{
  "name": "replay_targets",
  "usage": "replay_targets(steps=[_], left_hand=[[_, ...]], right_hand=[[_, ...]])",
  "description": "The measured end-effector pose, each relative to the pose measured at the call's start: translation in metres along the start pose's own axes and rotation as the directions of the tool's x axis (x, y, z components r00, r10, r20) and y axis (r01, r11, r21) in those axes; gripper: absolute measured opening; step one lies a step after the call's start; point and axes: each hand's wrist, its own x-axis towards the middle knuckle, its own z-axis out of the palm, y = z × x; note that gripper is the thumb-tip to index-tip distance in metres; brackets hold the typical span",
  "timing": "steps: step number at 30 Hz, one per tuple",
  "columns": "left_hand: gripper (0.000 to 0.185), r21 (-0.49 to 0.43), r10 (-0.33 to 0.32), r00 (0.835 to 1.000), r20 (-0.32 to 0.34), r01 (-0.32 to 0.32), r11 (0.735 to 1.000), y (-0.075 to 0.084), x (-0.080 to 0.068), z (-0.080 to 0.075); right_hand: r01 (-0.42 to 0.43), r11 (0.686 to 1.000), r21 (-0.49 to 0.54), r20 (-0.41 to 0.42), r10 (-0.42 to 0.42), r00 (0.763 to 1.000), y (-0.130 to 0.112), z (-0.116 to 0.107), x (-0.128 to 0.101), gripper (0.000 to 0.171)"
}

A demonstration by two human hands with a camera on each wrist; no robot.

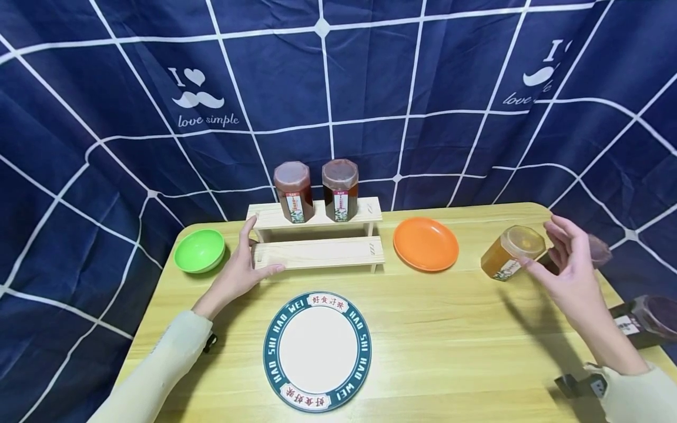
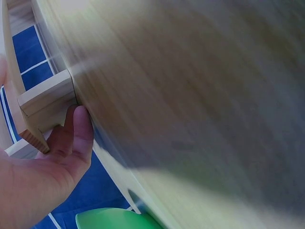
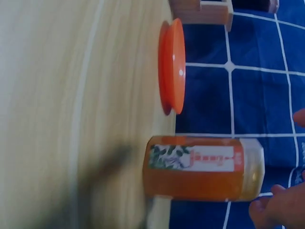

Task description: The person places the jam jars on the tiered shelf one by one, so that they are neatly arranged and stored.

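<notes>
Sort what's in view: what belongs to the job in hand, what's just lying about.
Likely the job:
wooden stand, left hand on it
amber jar, right hand near it
four other jars

Likely just lying about:
green bowl
orange plate
teal-rimmed plate

High head view faces down; close, sideways wrist views share its table [image 1: 423, 335].

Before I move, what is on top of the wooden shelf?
The shelf holds a reddish jar and a darker jar on its upper step. Wood beneath them is covered; the left hand hides part of one end.
</notes>
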Motion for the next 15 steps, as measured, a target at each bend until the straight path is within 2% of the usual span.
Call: replay_targets(steps=[3, 6, 9, 12, 15], left_hand=[[0.13, -0.008, 0.006, 1.0, -0.002, -0.006, 1.0, 0.0, 0.0, 0.0], [0.13, -0.011, 0.01, 1.0, -0.003, -0.01, 1.0, -0.001, 0.0, 0.0], [0.131, -0.009, 0.011, 1.0, -0.003, -0.011, 1.0, -0.001, 0.0, 0.0], [0.13, -0.004, 0.011, 1.0, -0.003, -0.011, 1.0, -0.001, 0.001, 0.0], [0.13, -0.008, 0.01, 1.0, -0.002, -0.01, 1.0, -0.001, 0.0, 0.0]], right_hand=[[-0.029, 0.996, -0.082, 0.027, 0.032, 0.999, 0.009, -0.004, 0.001, 0.097], [-0.044, 0.995, -0.085, 0.064, 0.05, 0.997, 0.022, -0.008, 0.004, 0.103], [-0.061, 0.998, 0.008, 0.106, 0.059, 0.993, 0.036, -0.013, 0.006, 0.104], [-0.097, 0.987, 0.125, 0.157, 0.077, 0.985, 0.049, -0.018, 0.009, 0.103], [-0.12, 0.977, 0.178, 0.209, 0.082, 0.974, 0.06, -0.023, 0.011, 0.104]])
